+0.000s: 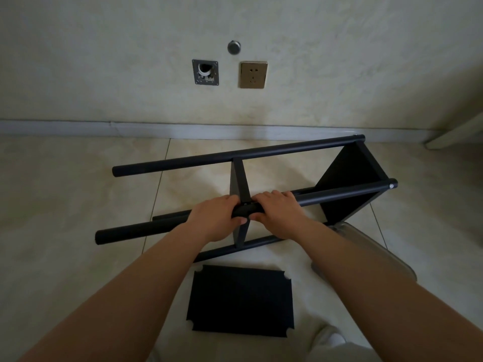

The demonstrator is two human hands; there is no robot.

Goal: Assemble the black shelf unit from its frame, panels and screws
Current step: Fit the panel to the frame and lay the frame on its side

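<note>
**Both hands steady the near pole at the middle panel's joint**

The black shelf unit [261, 189] lies on its side on the tiled floor [65, 192], its poles running roughly left to right, which brings the joints within reach of a person looking down on it. One end panel [350, 184] is already fixed at the right end, and a middle panel [239, 178] stands on edge between the poles.

The left hand [217, 218] and the right hand [277, 210] grip the near pole [339, 193] on either side of that middle panel, fingers curled over the tube and thumbs beneath. This likely holds pole and panel corner in line while the joint is seated or tightened; whether a screw or tool sits between the hands cannot be told.

A loose panel [240, 301] with notched corners lies flat on the floor nearer the person, probably kept close for fitting next at the open left end.
</note>
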